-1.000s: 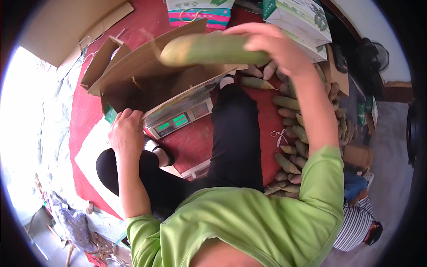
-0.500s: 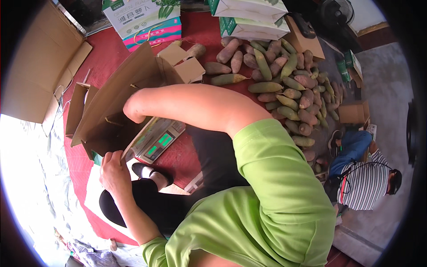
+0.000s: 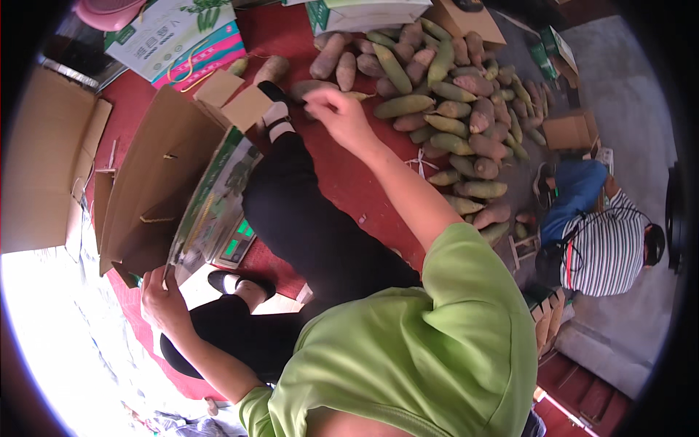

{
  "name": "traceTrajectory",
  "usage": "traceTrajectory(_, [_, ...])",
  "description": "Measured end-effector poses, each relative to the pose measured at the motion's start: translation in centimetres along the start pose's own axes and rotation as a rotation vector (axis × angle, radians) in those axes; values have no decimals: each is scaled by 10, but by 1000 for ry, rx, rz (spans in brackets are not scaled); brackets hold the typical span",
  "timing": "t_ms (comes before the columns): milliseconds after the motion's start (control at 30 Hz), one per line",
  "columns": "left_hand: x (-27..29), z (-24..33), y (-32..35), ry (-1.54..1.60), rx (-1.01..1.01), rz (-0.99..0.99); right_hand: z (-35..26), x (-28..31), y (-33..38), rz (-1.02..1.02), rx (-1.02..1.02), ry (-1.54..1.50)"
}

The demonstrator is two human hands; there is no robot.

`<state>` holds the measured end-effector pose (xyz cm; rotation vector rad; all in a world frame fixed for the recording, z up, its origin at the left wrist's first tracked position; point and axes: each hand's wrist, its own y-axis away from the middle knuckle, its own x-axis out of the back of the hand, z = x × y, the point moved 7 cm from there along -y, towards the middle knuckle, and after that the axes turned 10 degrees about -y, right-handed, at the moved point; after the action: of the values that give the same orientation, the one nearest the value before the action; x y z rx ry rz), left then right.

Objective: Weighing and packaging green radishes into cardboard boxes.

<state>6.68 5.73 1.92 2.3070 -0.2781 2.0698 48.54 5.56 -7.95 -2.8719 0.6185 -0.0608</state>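
Observation:
A tall cardboard carton point(image 3: 156, 156) with a printed green outer side stands tilted on a scale point(image 3: 234, 244) with lit green displays. My left hand point(image 3: 164, 302) grips the carton's near rim, thumb and fingers pinched over the edge. My right hand point(image 3: 338, 116) is in the air beside the radish pile, slightly blurred, its fingers loosely apart with nothing seen in them. Below its fingertips lies a pinkish radish point(image 3: 309, 89). The pile of green and pinkish radishes point(image 3: 466, 124) spreads to the right. What lies inside the carton is hidden.
Printed gift boxes point(image 3: 178, 44) stand at the back left, under a pink basin point(image 3: 109, 11). Another white printed box point(image 3: 371, 14) is behind the pile. Large cardboard point(image 3: 44, 153) leans at the left. A co-worker in a striped top point(image 3: 608, 240) sits at the right.
My right hand has come out of the carton and swung right and away to the radishes. My left hand stays on the rim. The view has shifted, and the carton's printed side now shows.

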Motion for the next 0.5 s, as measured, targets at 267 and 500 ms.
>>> traceTrajectory(267, [-6,6,-4,71,-134,77,236,147,294,-668,-630,859])
traceTrajectory(500, [-2,-2,0,90,-76,63,234,128,431,-772,-1215,621])
